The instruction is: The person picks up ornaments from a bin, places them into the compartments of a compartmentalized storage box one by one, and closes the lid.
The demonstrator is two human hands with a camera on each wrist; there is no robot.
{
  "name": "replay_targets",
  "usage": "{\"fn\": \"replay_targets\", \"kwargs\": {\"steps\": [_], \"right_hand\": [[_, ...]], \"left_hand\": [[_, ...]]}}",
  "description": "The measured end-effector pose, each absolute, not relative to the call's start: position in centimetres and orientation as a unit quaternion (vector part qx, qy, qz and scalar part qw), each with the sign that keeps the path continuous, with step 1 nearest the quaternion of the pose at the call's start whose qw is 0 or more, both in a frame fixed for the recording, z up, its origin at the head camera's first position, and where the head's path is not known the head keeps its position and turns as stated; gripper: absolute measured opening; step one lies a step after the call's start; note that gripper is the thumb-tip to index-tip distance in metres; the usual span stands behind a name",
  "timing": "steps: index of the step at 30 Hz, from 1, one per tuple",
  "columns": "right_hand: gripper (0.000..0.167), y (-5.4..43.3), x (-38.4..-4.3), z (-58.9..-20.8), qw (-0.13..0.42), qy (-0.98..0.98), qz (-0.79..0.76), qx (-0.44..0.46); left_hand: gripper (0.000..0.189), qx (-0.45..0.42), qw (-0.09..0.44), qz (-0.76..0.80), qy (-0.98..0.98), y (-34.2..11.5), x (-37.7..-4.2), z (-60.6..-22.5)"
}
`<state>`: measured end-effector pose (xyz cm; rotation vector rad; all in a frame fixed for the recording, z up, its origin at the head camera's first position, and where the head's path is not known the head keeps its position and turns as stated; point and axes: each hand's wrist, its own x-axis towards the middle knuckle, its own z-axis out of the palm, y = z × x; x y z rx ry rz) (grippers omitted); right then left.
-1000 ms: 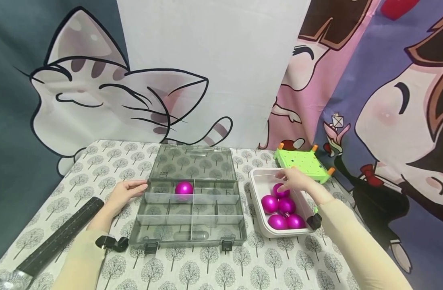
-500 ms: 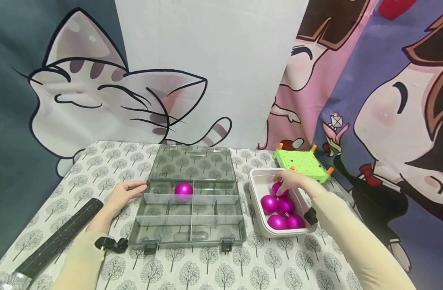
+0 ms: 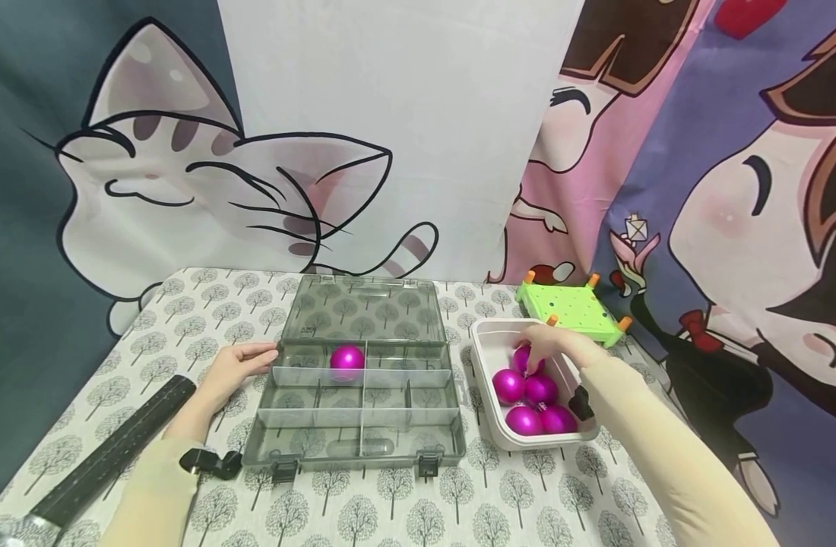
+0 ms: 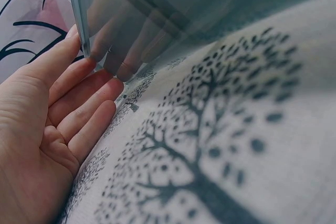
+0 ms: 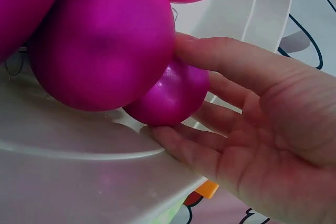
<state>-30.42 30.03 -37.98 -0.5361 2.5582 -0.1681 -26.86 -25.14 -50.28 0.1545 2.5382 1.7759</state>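
Note:
My left hand rests at the left side of a clear grey compartment box whose lid lies back. Its fingers are nearly straight; in the left wrist view the fingertips touch the box wall. One shiny magenta bauble sits in the back row of the box. Over at the right, my right hand reaches into a white tub with several more baubles. Thumb and fingers curl round the rearmost bauble; a nearer bauble partly covers it in the right wrist view.
A lime-green pegged stand with orange legs is behind the tub. To the left of my left forearm lies a long black cylinder. The tree-print tablecloth ends at a printed curtain at the back.
My right hand has moved lower into the tub and its fingers have closed round the rearmost bauble. The left hand and the box have stayed in place.

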Motion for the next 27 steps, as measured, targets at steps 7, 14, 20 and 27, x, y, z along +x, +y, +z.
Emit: {"fn": "replay_targets", "kwargs": {"steps": [7, 14, 20, 27], "right_hand": [[0.053, 30.1, -30.6, -38.2, 0.262, 0.939, -0.057, -0.216], [0.051, 30.4, -30.9, -38.6, 0.257, 0.938, -0.053, -0.228], [0.053, 30.7, -30.8, -38.5, 0.248, 0.938, -0.071, -0.233], [0.055, 31.5, -30.2, -38.3, 0.201, 0.942, -0.124, -0.239]], "left_hand": [[0.050, 0.047, 0.024, 0.573, 0.818, -25.2, -27.0, -50.5], [0.050, 0.045, 0.026, 0.574, 0.817, -25.2, -27.0, -50.4], [0.050, 0.046, 0.026, 0.574, 0.817, -25.0, -26.8, -50.2], [0.051, 0.041, 0.024, 0.564, 0.824, -25.0, -26.7, -50.1]]}}
